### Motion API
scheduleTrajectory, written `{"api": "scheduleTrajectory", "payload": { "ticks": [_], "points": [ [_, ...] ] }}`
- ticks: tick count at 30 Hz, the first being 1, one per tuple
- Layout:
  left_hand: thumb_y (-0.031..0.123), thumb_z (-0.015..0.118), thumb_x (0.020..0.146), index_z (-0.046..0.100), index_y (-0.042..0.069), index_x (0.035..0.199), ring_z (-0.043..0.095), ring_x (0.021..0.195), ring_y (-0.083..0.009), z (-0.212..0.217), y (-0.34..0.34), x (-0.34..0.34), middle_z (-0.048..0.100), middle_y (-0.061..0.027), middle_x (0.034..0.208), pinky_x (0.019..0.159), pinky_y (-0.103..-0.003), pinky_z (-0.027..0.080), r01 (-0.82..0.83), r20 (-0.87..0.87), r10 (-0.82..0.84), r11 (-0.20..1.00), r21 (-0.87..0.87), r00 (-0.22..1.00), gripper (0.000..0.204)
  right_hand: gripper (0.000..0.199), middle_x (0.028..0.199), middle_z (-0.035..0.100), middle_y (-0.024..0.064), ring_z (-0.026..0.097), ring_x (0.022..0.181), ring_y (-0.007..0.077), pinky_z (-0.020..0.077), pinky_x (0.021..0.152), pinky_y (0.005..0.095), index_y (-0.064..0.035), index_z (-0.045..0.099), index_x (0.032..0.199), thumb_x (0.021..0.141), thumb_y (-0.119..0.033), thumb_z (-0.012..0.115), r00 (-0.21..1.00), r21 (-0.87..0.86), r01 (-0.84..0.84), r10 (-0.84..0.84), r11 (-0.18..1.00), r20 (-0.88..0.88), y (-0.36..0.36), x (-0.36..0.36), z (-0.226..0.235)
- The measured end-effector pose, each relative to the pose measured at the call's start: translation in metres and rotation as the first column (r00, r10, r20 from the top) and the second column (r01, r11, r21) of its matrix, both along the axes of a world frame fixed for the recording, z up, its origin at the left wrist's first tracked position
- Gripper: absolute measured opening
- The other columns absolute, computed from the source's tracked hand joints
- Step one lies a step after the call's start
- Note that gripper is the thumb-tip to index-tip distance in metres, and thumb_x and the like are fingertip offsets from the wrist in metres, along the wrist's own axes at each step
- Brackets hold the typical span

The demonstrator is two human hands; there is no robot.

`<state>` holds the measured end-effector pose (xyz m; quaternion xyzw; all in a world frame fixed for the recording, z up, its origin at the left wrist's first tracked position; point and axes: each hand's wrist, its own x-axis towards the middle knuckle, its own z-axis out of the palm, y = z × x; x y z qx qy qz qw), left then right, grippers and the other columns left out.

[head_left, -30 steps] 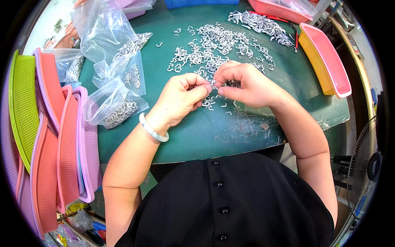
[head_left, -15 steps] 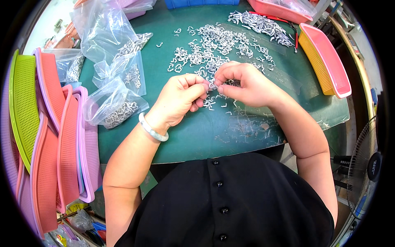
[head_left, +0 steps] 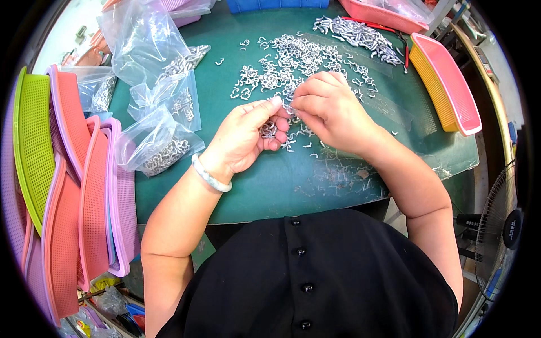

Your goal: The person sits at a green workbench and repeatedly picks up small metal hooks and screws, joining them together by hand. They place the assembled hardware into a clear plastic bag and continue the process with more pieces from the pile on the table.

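Several small silvery curved metal pieces (head_left: 268,129) lie in the curled fingers of my left hand (head_left: 245,134), whose thumb and forefinger are pinched together. Its fingertips nearly meet those of my right hand (head_left: 332,112), closed in a pinch; whatever sits between its fingers is too small to make out. Both hands are just above the near edge of a heap of the same curved metal pieces (head_left: 293,59), spread loosely over the green tabletop (head_left: 253,197). A few bent bits (head_left: 307,145) lie beneath my right hand.
Clear plastic bags (head_left: 152,143) of metal parts stand at the left, beside stacked perforated plastic baskets (head_left: 93,208). At the back right lie a pile of longer silvery pieces (head_left: 358,35) and red-handled pliers (head_left: 406,53). A pink-and-yellow basket (head_left: 448,84) stands right, above a fan (head_left: 496,231).
My left hand has turned and opened slightly, showing the metal pieces in its fingers. My right hand has rolled over, its back now upward, and its fingers have closed into a pinch.
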<state>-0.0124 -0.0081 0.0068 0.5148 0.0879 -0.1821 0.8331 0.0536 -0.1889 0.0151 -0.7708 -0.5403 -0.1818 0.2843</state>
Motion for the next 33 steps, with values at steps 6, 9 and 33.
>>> {"api": "scheduleTrajectory", "payload": {
  "ticks": [6,9,33],
  "points": [
    [0.019,0.049,0.088,0.054,0.005,0.082,0.054,0.062,-0.0128,0.001,0.000,0.000,0.057,-0.0049,0.073,0.050,-0.021,0.042,-0.044,0.027,0.043,0.999,0.028,0.999,0.016,0.011,0.088,0.056,0.0046,0.050,0.087,0.0238,0.0387,0.076,0.0357,-0.0057,0.061,0.080,0.068,-0.006,0.062,0.996,0.040,-0.071,0.073,0.997,-0.058,-0.002,0.004,0.001],
    [0.016,0.050,0.085,0.053,0.004,0.080,0.056,0.063,-0.0145,0.000,0.003,0.001,0.057,-0.0070,0.075,0.051,-0.021,0.045,-0.074,0.046,0.074,0.997,-0.013,0.996,0.013,0.009,0.087,0.055,0.0050,0.050,0.087,0.0242,0.0394,0.075,0.0361,-0.0055,0.059,0.076,0.068,-0.005,0.062,0.993,-0.092,-0.093,0.085,0.991,-0.085,-0.015,0.009,0.011],
    [0.011,0.050,0.084,0.053,0.000,0.088,0.056,0.066,-0.0156,-0.004,0.001,0.001,0.056,-0.0093,0.078,0.051,-0.021,0.048,0.043,-0.011,-0.045,0.994,-0.099,0.999,0.012,0.005,0.089,0.052,0.0043,0.045,0.093,0.0238,0.0370,0.082,0.0343,-0.0055,0.058,0.070,0.066,-0.004,0.060,0.980,-0.285,-0.175,0.138,0.942,-0.145,-0.022,0.015,0.001]
  ]
}}
